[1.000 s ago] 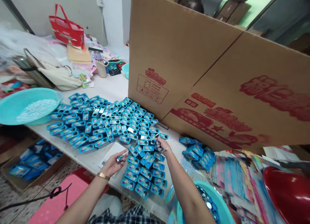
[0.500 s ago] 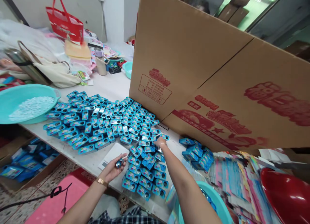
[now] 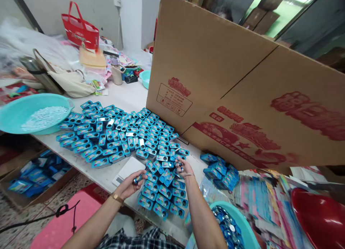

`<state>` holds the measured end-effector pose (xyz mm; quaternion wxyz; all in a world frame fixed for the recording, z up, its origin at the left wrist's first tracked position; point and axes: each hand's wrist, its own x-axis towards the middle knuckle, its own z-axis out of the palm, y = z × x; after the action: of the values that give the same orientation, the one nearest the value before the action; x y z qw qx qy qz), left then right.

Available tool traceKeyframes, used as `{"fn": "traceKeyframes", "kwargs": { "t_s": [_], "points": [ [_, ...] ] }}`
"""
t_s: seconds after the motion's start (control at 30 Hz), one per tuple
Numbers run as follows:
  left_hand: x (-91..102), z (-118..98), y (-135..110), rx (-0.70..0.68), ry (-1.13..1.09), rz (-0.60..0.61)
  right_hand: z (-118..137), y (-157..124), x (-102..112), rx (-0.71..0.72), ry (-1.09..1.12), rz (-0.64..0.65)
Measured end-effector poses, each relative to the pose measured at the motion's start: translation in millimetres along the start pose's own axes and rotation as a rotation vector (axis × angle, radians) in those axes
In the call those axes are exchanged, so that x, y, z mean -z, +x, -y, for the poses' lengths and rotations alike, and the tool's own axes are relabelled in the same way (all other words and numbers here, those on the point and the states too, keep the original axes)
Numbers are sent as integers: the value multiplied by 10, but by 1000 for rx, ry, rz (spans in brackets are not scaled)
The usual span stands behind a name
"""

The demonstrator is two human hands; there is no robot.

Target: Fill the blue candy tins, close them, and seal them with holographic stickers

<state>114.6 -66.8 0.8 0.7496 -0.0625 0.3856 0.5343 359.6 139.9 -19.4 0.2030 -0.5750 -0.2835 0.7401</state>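
My left hand [image 3: 132, 184] is held palm up at the near edge of the table, its fingers curled around small shiny round pieces [image 3: 137, 179] in dark blue and silver. Over the packs, my right hand [image 3: 184, 168] is bent, with similar shiny round pieces [image 3: 181, 167] at its fingertips. Below and between the hands stand rows of small blue packs [image 3: 161, 202], each with a round opening on its face. Many more blue packs [image 3: 115, 134] spread across the table to the left and back. Beside my left hand lies a white flat scale [image 3: 129, 169].
A turquoise bowl [image 3: 249, 229] of shiny round pieces sits at lower right, near stacked colourful cards [image 3: 256, 202] and a red bowl [image 3: 320, 220]. A tall cardboard box [image 3: 205, 62] walls the back right. At left is a turquoise basin [image 3: 16, 114] of white pieces.
My right hand has drawn back slightly from the packs and turned, showing shiny pieces at its fingers. My left hand stays nearly in place. More of the turquoise bowl shows.
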Motion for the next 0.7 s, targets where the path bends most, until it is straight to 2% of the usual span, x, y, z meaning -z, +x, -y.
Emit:
{"fn": "traceKeyframes", "kwargs": {
  "t_s": [0.17,0.33,0.5,0.7],
  "points": [
    [-80,71,114,-8,-40,-1,-438,-328,-54,7,95,93],
    [-101,65,148,-5,-5,-4,-723,-405,-215,20,-10,139],
    [-65,24,214,-21,123,-17,-756,-442,-326,53,-317,149],
    [10,-51,378,-97,338,-134,-788,-449,-643,84,-895,58]
  ]
}}
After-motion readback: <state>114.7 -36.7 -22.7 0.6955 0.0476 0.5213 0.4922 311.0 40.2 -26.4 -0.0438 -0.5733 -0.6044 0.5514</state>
